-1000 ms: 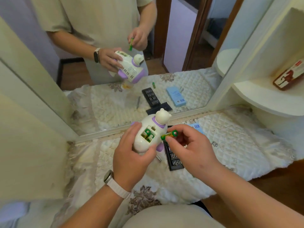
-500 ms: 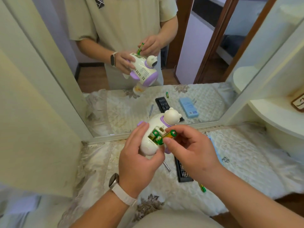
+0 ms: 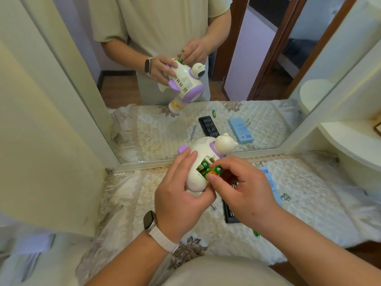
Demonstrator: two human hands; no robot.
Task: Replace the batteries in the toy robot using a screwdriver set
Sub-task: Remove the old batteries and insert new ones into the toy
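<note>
A white and purple toy robot (image 3: pixel 203 153) with a bear-like head is held above the quilted cloth, back side up, by my left hand (image 3: pixel 179 193). Its battery compartment (image 3: pixel 203 168) is uncovered and one green battery sits inside. My right hand (image 3: pixel 241 188) pinches a second green and yellow battery (image 3: pixel 215 171), tilted, with its lower end in the compartment. A black screwdriver bit case (image 3: pixel 229 213) lies on the cloth, mostly hidden under my right hand. The tip of a screwdriver (image 3: pixel 213 206) peeks out below my left hand.
A large mirror (image 3: pixel 175 79) stands right behind the toy and repeats the scene. A light blue box (image 3: pixel 268 178) lies at the right of my hands. A loose green battery (image 3: pixel 256 233) rests near my right forearm. White rounded shelves (image 3: pixel 350 141) stand at the right.
My right hand has brought the battery from beside the toy down into the uncovered compartment. The view has shifted closer to the hands.
</note>
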